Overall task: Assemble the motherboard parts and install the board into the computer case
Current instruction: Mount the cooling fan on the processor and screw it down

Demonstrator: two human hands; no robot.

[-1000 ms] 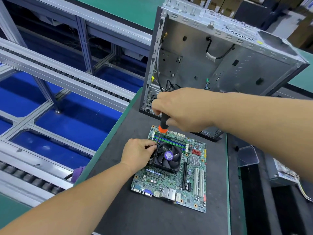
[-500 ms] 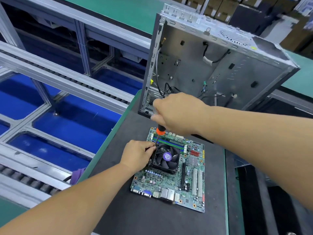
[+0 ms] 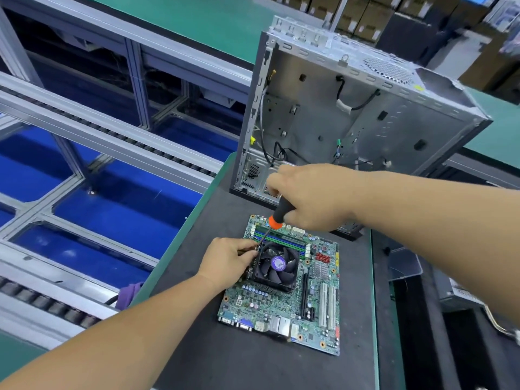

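A green motherboard point(image 3: 284, 301) lies flat on the dark mat point(image 3: 225, 356). A black CPU cooler fan point(image 3: 277, 264) sits on its upper left part, with memory sticks point(image 3: 281, 239) just behind it. My right hand point(image 3: 306, 195) grips a black-and-orange screwdriver point(image 3: 277, 216), whose thin shaft slants down to the fan's far left corner. My left hand point(image 3: 228, 260) rests at the fan's left edge, fingers curled at that corner near the screwdriver tip. The open grey computer case point(image 3: 351, 116) stands upright behind the board, loose cables inside.
A roller conveyor with aluminium rails point(image 3: 112, 136) and blue panels runs along the left. A purple object point(image 3: 128, 294) pokes out by the mat's left edge. Dark bins and a clear tray point(image 3: 405, 266) sit to the right of the mat.
The view has shifted slightly. My right hand with the screwdriver stays over the fan's far left corner, and my left hand keeps its place beside the fan.
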